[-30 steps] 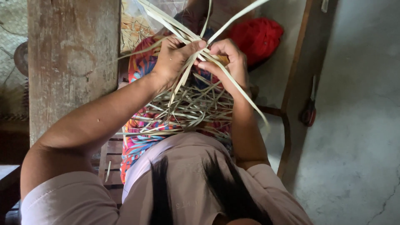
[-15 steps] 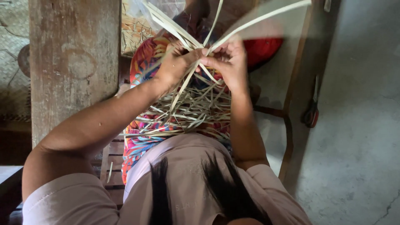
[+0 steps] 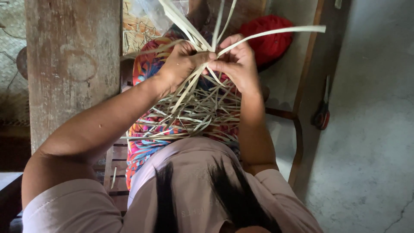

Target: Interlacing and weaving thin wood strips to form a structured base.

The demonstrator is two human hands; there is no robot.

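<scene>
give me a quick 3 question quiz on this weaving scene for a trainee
1. True or false: both hands meet at the same bunch of pale strips.
2. What lies past the right hand?
A. a red bundle
B. a blue bucket
C. a white plate
3. Fill in: beside the left hand stands a thick wooden ____.

Key
1. True: the fingers of both pinch the strips where they cross.
2. A
3. post
</scene>
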